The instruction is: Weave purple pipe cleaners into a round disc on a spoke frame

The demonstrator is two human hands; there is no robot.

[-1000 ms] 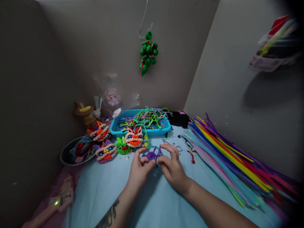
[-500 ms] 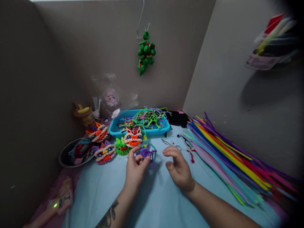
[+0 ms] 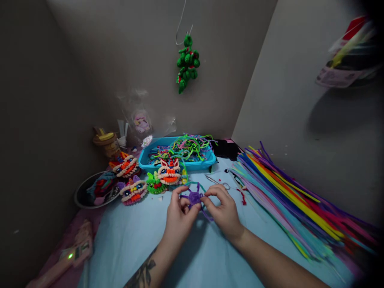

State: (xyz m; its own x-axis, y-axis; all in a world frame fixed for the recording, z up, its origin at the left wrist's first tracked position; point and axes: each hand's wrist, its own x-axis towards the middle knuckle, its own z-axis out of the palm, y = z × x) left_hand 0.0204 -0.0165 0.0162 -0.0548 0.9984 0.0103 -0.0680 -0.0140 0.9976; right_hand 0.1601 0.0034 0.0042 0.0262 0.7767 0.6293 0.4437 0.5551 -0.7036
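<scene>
My left hand (image 3: 181, 214) pinches a small purple pipe-cleaner piece (image 3: 195, 197), a coiled round middle with several loose ends sticking out. From the other side, the thumb and fingertips of my right hand (image 3: 225, 212) are closed at the piece's right edge, on a purple strand. A teal pipe cleaner (image 3: 192, 183) curves behind it. Beyond my hands sit a cream and orange lion-head figure (image 3: 169, 173) and a green figure (image 3: 155, 184). Scissors (image 3: 216, 181) lie just past my right hand.
A blue tray (image 3: 177, 167) of pipe-cleaner scraps stands at the back. Long coloured pipe cleaners (image 3: 279, 192) cover the right side. To the left are more lion heads (image 3: 134, 191), a metal bowl (image 3: 80, 202) and a pink glue gun (image 3: 79, 248). A green ornament (image 3: 188, 64) hangs above.
My right hand, apart and open before, has moved left and closed on the purple piece. My left hand has shifted slightly right with the piece, which is turned more toward me.
</scene>
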